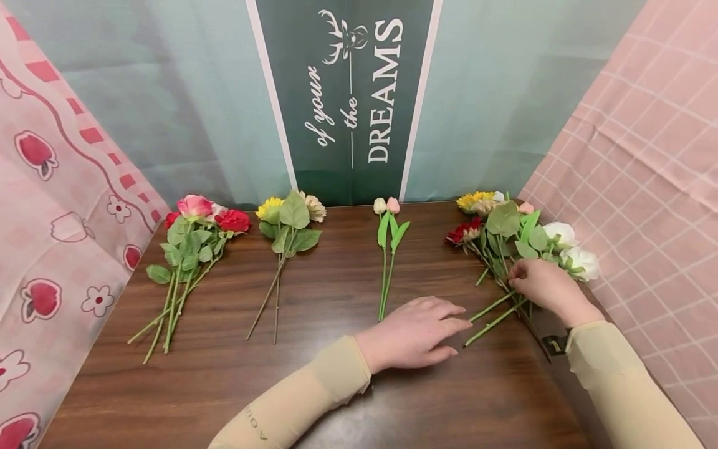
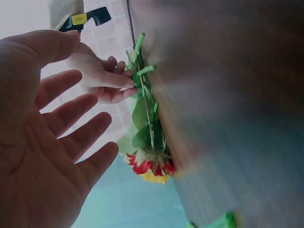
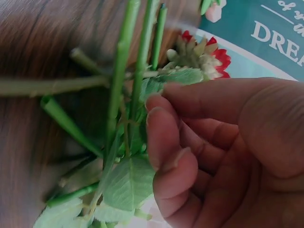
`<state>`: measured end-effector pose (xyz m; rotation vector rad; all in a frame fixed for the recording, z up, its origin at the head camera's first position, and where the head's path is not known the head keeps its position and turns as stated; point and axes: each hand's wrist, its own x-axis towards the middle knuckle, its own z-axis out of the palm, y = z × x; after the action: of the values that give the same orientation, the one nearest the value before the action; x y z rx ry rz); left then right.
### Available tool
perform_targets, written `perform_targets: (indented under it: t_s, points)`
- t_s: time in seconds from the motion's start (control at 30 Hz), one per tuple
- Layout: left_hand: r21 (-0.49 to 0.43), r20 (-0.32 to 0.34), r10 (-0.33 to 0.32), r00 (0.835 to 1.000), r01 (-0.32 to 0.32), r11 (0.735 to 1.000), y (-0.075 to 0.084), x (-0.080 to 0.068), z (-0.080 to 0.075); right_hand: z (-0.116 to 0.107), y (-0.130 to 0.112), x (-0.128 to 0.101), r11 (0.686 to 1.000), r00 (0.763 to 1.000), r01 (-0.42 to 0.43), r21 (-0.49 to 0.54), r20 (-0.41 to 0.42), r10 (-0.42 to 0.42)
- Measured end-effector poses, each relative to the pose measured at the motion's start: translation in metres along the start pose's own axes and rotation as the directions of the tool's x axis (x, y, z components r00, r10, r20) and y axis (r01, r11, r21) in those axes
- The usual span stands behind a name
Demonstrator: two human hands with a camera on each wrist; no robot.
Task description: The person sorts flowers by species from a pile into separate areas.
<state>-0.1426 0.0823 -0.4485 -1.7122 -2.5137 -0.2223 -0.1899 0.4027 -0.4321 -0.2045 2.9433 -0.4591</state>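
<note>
A mixed bunch of artificial flowers [image 1: 505, 231] lies at the table's right side, with yellow, red and white heads and long green stems [image 1: 493, 312]. My right hand [image 1: 546, 284] rests on those stems, fingers curled and pinching one among the leaves. In the right wrist view the fingertips [image 3: 159, 128] press against the green stems [image 3: 121, 71], with a red flower [image 3: 204, 54] behind. My left hand [image 1: 415, 330] lies open, fingers straight, just left of the stem ends. The left wrist view shows that open palm [image 2: 47, 142], the right hand [image 2: 99, 78] and the red flower [image 2: 149, 166].
On the brown wooden table [image 1: 336, 386] lie a bunch of pink and red roses [image 1: 193, 231] at the left, a yellow and cream bunch [image 1: 288, 218], and two tulip buds [image 1: 387, 237] in the middle. A green banner [image 1: 348, 93] stands behind; pink cloths hang at both sides.
</note>
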Motion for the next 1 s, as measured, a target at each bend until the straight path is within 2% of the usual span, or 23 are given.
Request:
perform_targets:
  t_s: [0.07,0.2,0.37,0.5,0.63,0.8,0.83,0.9,1.0]
  points:
    - [-0.009,0.003,0.001,1.000,-0.001,1.000,0.003,0.003,0.002,0.001,0.001,0.000,0.999,1.000,0.026,-0.024,0.015,-0.026]
    - [-0.048,0.013,-0.011,1.000,0.012,0.999,0.005,0.005,0.006,0.009,0.003,-0.002,0.988,0.991,0.137,-0.075,0.007,-0.137]
    - [-0.106,0.006,-0.027,1.000,0.028,0.994,0.004,0.004,0.010,0.019,0.003,-0.006,0.959,0.964,0.219,-0.178,-0.113,-0.241]
    - [-0.140,-0.017,-0.071,0.997,0.068,0.988,0.002,0.003,0.009,0.026,-0.001,-0.006,0.923,0.909,0.287,-0.255,-0.231,-0.347]
    - [-0.189,-0.043,-0.161,0.986,0.150,0.970,-0.002,0.001,0.006,0.032,-0.007,-0.004,0.900,0.850,0.317,-0.298,-0.332,-0.410]
    - [-0.253,-0.082,-0.246,0.966,0.218,0.943,-0.007,0.000,0.003,0.039,-0.017,-0.001,0.890,0.806,0.322,-0.325,-0.400,-0.437]
    - [-0.263,-0.090,-0.253,0.963,0.222,0.939,-0.008,0.000,0.002,0.040,-0.018,-0.001,0.890,0.804,0.322,-0.324,-0.403,-0.438]
    - [-0.277,-0.096,-0.261,0.961,0.226,0.934,-0.008,-0.001,0.002,0.040,-0.019,0.000,0.902,0.820,0.316,-0.296,-0.393,-0.416]
    - [-0.285,-0.096,-0.265,0.960,0.229,0.931,-0.009,-0.001,0.000,0.031,-0.017,-0.002,0.949,0.887,0.246,-0.198,-0.349,-0.303]
